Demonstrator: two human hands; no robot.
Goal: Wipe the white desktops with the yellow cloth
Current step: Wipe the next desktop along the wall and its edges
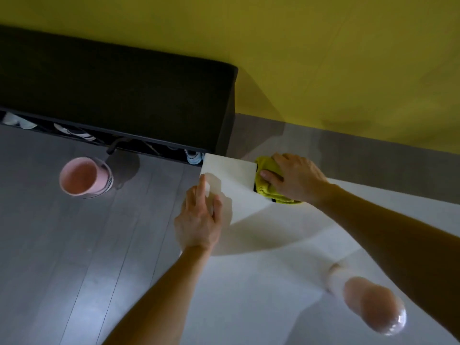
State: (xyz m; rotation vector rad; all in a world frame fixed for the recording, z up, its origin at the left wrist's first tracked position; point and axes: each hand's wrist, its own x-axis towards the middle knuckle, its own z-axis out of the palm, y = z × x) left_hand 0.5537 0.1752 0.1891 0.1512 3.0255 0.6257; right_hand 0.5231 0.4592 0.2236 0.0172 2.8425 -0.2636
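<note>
A white desktop (249,257) fills the lower right of the head view, its far left corner lit brightly. My right hand (296,178) presses the bunched yellow cloth (267,180) flat against the desktop near its far edge, fingers spread over the cloth. My left hand (199,215) rests on the desktop's left edge, fingers nearly straight and pointing toward the corner. A blurred pale bottle with a clear cap (368,305) lies on the desktop at the lower right.
A pink bucket (83,176) stands on the grey plank floor (74,257) to the left. A black shoe cabinet (112,93) with shoes below it runs along the yellow wall (323,58) behind the desk corner.
</note>
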